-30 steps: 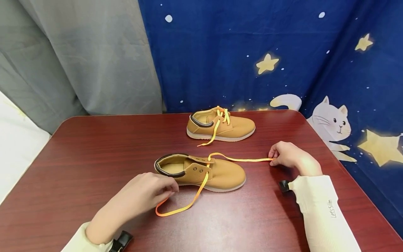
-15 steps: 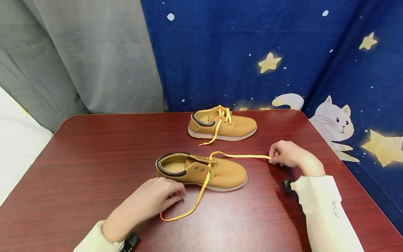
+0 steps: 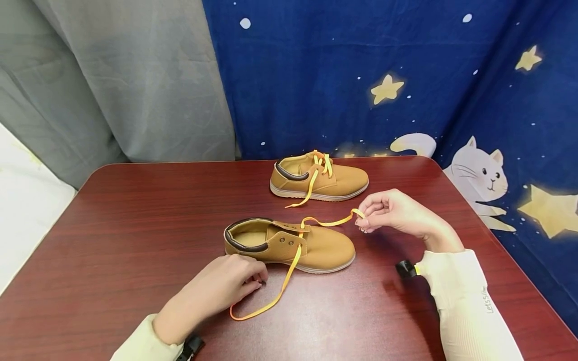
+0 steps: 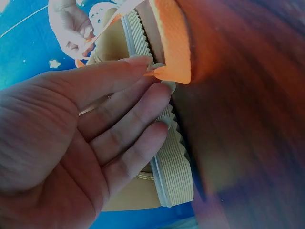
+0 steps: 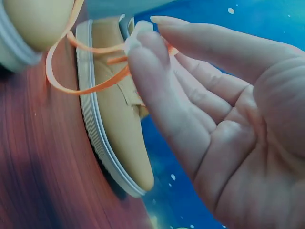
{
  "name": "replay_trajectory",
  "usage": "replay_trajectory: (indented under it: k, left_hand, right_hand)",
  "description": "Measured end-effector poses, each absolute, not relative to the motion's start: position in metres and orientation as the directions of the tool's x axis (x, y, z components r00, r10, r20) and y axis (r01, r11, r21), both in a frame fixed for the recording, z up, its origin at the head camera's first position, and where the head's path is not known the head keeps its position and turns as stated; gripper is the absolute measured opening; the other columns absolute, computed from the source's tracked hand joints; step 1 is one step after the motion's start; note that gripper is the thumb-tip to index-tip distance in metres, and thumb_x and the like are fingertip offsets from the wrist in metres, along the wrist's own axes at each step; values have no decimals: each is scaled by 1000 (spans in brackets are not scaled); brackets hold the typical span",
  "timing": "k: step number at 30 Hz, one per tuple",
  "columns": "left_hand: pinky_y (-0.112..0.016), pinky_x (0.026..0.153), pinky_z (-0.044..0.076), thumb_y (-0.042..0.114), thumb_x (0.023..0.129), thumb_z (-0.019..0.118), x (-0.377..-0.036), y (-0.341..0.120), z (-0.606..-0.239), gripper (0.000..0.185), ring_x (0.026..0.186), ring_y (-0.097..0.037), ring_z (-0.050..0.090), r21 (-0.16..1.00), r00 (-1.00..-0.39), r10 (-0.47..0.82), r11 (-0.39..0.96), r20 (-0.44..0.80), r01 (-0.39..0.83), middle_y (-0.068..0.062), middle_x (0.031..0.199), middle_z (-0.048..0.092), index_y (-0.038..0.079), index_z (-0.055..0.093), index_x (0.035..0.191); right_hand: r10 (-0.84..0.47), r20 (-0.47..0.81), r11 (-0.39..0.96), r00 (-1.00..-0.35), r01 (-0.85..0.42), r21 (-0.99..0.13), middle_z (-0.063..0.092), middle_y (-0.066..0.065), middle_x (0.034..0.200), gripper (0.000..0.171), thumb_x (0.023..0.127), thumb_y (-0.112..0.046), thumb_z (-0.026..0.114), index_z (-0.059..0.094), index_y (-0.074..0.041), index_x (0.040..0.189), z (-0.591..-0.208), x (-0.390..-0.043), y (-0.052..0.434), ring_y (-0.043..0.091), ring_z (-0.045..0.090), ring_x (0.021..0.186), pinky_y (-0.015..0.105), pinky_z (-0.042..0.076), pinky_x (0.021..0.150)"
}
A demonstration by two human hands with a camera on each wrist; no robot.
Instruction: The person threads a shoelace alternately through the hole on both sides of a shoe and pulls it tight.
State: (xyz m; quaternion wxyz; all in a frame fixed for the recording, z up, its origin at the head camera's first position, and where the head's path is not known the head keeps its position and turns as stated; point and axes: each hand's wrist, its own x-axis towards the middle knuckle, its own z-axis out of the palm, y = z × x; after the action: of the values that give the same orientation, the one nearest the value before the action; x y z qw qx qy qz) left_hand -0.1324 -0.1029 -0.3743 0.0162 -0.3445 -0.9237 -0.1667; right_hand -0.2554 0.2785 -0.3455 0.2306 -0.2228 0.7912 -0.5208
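Near shoe (image 3: 293, 245) lies on its side-on profile at table (image 3: 135, 225) centre, toe to the right, heel opening to the left. Orange lace (image 3: 284, 286) threads through its top eyelets; one end runs toward the near edge and loops on the tabletop, the other end goes right.

Left hand (image 3: 221, 288) rests on the table just near of the shoe's heel, fingertips curled down on the near lace end. Left wrist view: thumb and fingertips (image 4: 159, 88) pinch the lace tip (image 4: 174, 47), sole ridges right beside them. Grip narrow, holding lace.

Right hand (image 3: 393, 213) is raised off the table, right of the shoe's toe. Fingers bunched, pinching the far lace end (image 3: 336, 221), which hangs slack in a curve from eyelet to hand. Right wrist view: fingertips (image 5: 143, 40) closed on the orange strand, loop (image 5: 71, 71) sagging by the sole. Grip narrow, holding lace.

Far shoe (image 3: 318, 179) sits upright near the table's far edge, toe to the right, laced in yellow-orange, one lace end trailing onto the table toward the near side. Well apart from both hands.

Behind: grey curtain (image 3: 126, 80) at left, blue star cloth (image 3: 361, 75) with white cat print (image 3: 478, 175) at right. Cream sleeves on both arms, black strap at each wrist.
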Motion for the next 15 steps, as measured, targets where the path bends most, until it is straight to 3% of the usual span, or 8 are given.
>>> replay_trajectory:
  k: [5, 9, 15]
  left_hand:
    - [-21, 60, 45, 18, 84, 80, -132, -103, -374, 15, 67, 6, 53, 300, -768, 627, 713, 134, 634, 20, 80, 66, 28, 69, 85]
    - [-20, 60, 45, 11, 82, 80, -132, -103, -375, 20, 68, 6, 54, 299, -767, 625, 712, 143, 636, 18, 81, 68, 26, 69, 85]
    - [-20, 60, 45, 5, 78, 80, -132, -104, -376, 23, 67, 4, 52, 283, -766, 624, 715, 154, 639, 14, 80, 69, 24, 68, 83]
  right_hand:
    - [-614, -87, 290, -785, -122, -949, 78, 0, 92, 17, 88, -1, 74, 68, 5, 102, -346, -254, 273, 12, 75, 84, 29, 61, 80]
    - [-587, -72, 220, -806, -73, -973, 78, -1, 88, 8, 88, 1, 73, 71, -4, 94, -346, -250, 263, 16, 77, 83, 36, 62, 79]
    - [-558, -23, 121, -829, -54, -991, 76, -2, 85, 18, 87, 4, 72, 75, -13, 87, -346, -243, 238, 13, 76, 78, 35, 62, 74]
